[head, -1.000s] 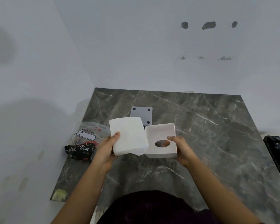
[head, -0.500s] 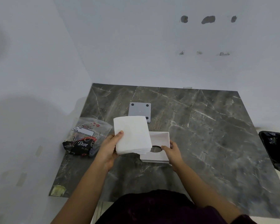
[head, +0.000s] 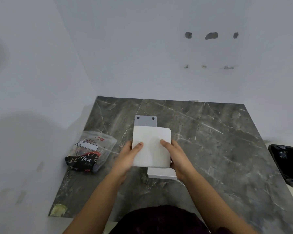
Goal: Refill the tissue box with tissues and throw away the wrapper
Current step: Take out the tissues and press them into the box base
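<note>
Head view: at the centre of the frame, the left hand (head: 125,159) and right hand (head: 179,157) both grip a thick white stack of folded tissues (head: 150,146), thumbs pressed on its top face. Just below it, the white plastic tissue box (head: 161,173) rests on the dark grey marble bench (head: 218,149), mostly hidden. A grey square base plate (head: 145,121) lies just above the stack. The clear and black plastic wrapper (head: 90,152) sits at left; a black bin (head: 286,163) stands at the right edge.
</note>
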